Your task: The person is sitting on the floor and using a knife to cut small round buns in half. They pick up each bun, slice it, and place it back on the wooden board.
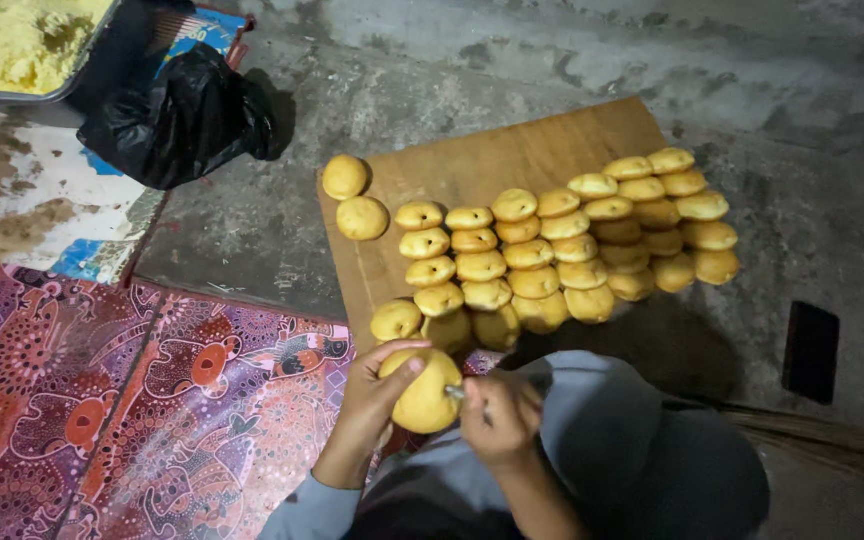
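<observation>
My left hand is wrapped around a yellow ball, low in the middle, just in front of the board. It looks soft and light, easy to dent, so I cup it from the side. My right hand pinches a small tool, its tip touching the ball. More balls sit in rows.

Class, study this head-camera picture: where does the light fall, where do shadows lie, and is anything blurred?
Head view: light falls brightest on the yellow dough balls and wooden board; deep shadow lies beside the black plastic bag and below the board; the right hand looks slightly soft, the left hand sharper.
</observation>
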